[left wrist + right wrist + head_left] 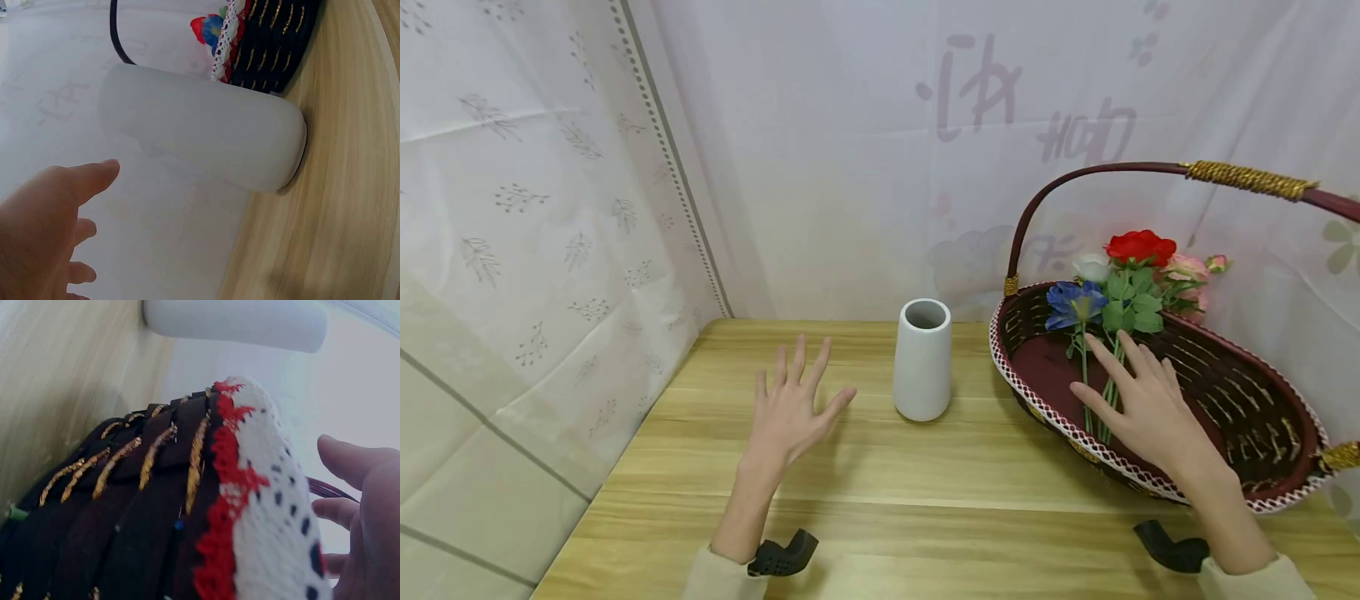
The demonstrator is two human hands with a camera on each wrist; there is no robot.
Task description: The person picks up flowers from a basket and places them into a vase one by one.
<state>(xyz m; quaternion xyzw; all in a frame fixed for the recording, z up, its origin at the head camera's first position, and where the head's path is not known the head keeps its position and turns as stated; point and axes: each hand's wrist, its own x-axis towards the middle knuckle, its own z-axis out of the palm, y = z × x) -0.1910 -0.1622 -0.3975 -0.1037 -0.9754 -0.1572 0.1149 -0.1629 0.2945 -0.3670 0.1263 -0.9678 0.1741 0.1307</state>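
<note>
A white vase (922, 367) stands upright on the wooden table, its mouth facing up. To its left my left hand (790, 417) hovers with fingers spread, apart from the vase and holding nothing. On the right is a dark red woven basket (1037, 358) with a lace-trimmed rim and an arched handle. Artificial flowers lean inside it: a red rose (1141, 247), a blue flower (1075, 304), a white flower (1092, 267) and pink flowers (1186, 271). My right hand (1150, 404) is over the basket, fingers extended, overlapping the green stems (1087, 375) in the head view.
Behind the table (865, 475) hangs a pale printed curtain (820, 167), and another patterned cloth (535, 233) covers the left side. The basket handle (1105, 168) arches high over the right side. A black camera mount (784, 557) sits at my left wrist, another (1172, 550) at my right.
</note>
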